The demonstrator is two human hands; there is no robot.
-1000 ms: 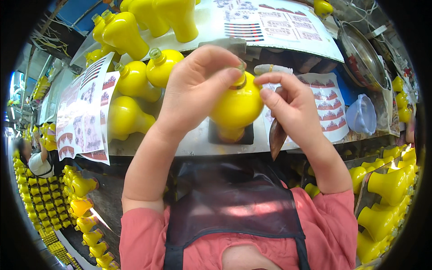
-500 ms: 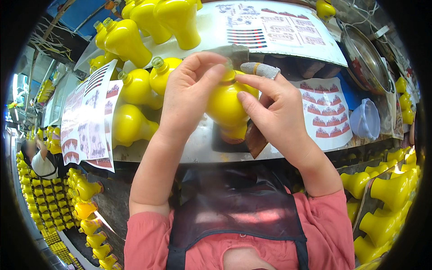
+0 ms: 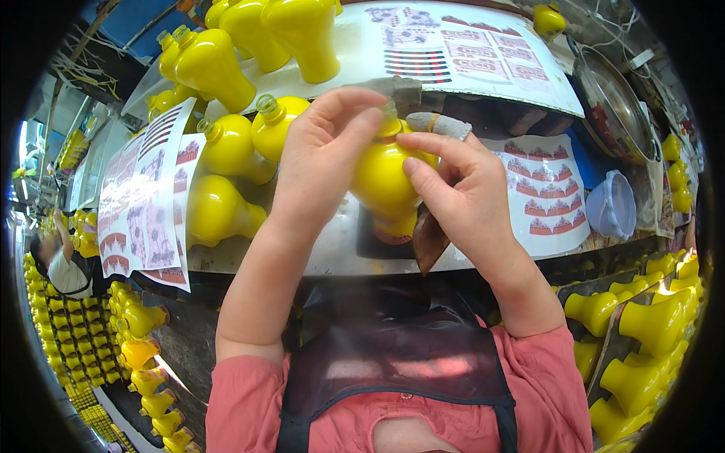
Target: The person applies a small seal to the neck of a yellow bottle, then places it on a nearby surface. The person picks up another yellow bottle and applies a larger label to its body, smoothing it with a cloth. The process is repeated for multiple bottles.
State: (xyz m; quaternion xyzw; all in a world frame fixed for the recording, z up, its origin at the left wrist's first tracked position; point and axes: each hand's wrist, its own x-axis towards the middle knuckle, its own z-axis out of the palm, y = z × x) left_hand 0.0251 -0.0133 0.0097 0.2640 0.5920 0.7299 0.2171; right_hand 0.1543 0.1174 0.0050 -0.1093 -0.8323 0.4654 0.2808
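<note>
- Yellow all over, the bottle (image 3: 381, 174) in the grip is glossy, with a clear glass mouth poking up between the hands
- left hand (image 3: 325, 147) has thumb and fingers brought together on the bottle's neck, so I'd call that one clamped
- right hand (image 3: 464, 177) has index finger and thumb at the neck and shoulder, tips a bit apart, other fingers curled round a brown pointed blade (image 3: 429, 245) that sticks out below (can't really see how it sits in the palm)
- pale cloth finger cover (image 3: 442, 125) with a tan band, just above the right index finger
- dark pad (image 3: 374, 243) right under the grip, the bottle's foot is over it, can't tell if it's touching
- more yellow bottles (image 3: 226, 147) just left of the grip, some upright, one lying on its side
- printed sheets (image 3: 143, 208) further left, plus another printed sheet (image 3: 540, 185) right of the grip
- bluish bowl (image 3: 613, 205) beyond that sheet, with a big metal pan (image 3: 618, 102) above it
- white board (image 3: 355, 53) beyond the grip, holding taller bottles (image 3: 302, 41) and more prints
</note>
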